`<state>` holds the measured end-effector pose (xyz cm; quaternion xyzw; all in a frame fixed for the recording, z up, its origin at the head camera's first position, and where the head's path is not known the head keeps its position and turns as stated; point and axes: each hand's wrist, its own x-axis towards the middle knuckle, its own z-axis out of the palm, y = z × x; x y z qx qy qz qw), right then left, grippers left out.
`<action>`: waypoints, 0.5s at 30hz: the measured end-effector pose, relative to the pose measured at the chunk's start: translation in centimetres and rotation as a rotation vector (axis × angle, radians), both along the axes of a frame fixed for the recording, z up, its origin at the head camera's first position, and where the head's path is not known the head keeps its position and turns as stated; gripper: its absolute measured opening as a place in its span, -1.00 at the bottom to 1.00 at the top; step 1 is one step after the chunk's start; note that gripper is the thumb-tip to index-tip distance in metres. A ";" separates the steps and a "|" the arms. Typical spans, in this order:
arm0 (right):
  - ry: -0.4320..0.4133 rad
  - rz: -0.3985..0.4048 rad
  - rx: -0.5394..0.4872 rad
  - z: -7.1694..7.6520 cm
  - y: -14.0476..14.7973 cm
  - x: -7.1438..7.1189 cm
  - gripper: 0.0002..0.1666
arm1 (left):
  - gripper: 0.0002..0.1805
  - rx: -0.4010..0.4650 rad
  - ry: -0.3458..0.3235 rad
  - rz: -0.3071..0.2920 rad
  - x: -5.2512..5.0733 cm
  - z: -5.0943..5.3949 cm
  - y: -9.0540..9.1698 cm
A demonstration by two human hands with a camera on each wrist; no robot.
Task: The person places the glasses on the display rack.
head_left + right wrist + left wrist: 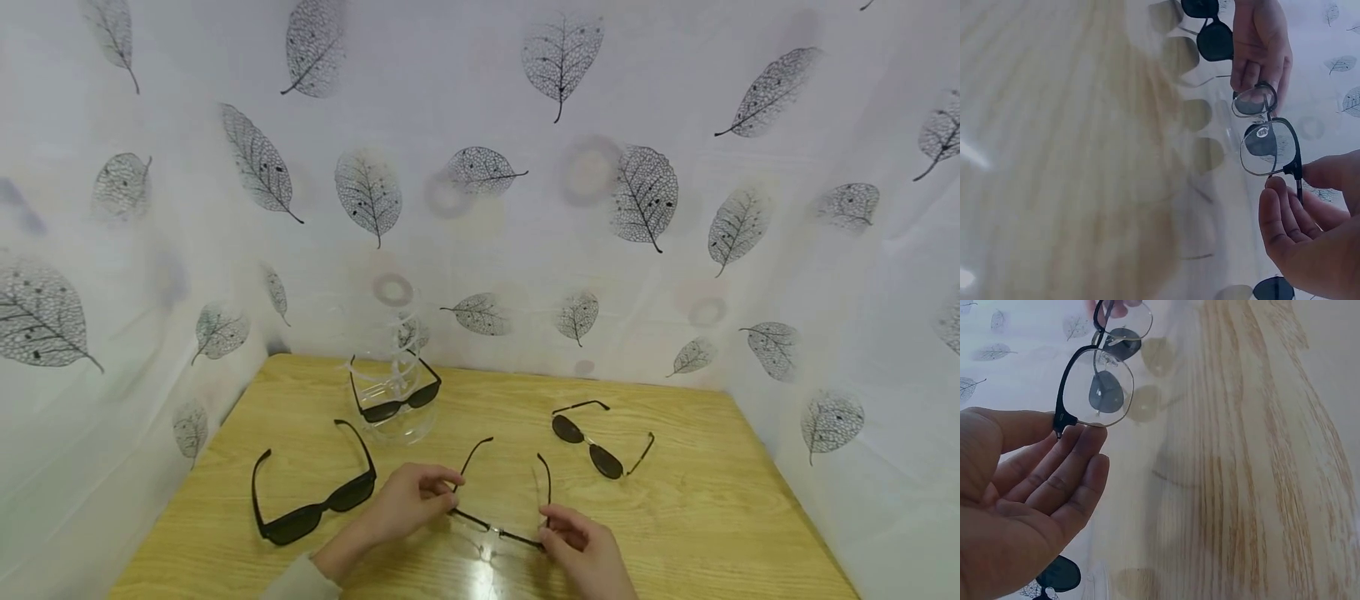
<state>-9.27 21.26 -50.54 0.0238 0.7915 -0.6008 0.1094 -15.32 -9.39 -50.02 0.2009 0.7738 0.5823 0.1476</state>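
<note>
Both hands hold one pair of half-rim eyeglasses (pixel 519 540) with clear lenses and a black browline, the temples unfolded and pointing away from me. My left hand (pixel 411 502) pinches the left end of the frame near its hinge. At the opposite hinge, my right hand (pixel 587 552) grips between thumb and fingers. In the left wrist view, thumb and fingertips meet at the black corner of the eyeglasses (pixel 1062 394). The right wrist view has the eyeglasses (pixel 1298 147) raised over the wooden tabletop, a hand at each end.
Black thick-framed sunglasses (pixel 296 525) lie left of my left hand. Farther back, another dark pair of sunglasses (pixel 382 411) sits at a clear plastic stand (pixel 408 432). Thin-framed sunglasses (pixel 605 462) lie at the right. A leaf-print curtain (pixel 517 250) surrounds the wooden table (pixel 697 500).
</note>
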 end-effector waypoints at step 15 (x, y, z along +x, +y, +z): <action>0.116 -0.027 0.012 2.5 -1.4 -3.0 -0.58 | -0.62 0.011 0.019 0.126 0.5 1.5 -0.9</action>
